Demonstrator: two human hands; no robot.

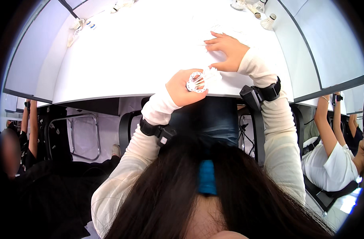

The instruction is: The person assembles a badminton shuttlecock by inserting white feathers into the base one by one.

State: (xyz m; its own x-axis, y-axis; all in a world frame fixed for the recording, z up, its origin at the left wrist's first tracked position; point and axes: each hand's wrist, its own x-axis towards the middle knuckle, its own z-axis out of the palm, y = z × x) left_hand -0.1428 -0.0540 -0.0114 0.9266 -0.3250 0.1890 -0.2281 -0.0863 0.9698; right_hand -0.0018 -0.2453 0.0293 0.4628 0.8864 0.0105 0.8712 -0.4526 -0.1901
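My left hand (181, 91) is closed around a white feathered shuttlecock (202, 79), held at the near edge of the white table (130, 59) with its round feather end facing the camera. My right hand (228, 50) lies just beyond it on the tabletop, fingers spread and pressed down on the white surface. What lies under that hand, if anything, I cannot make out against the white top. Both forearms wear cream sleeves and black wrist straps with small devices. My long dark hair fills the lower part of the view.
Loose shuttlecocks (265, 19) lie at the table's far right, and more shuttlecocks (77, 27) at its far left. A seated person in white (333, 163) works at the right, another person (28, 127) at the left. A metal frame (84, 135) stands under the table.
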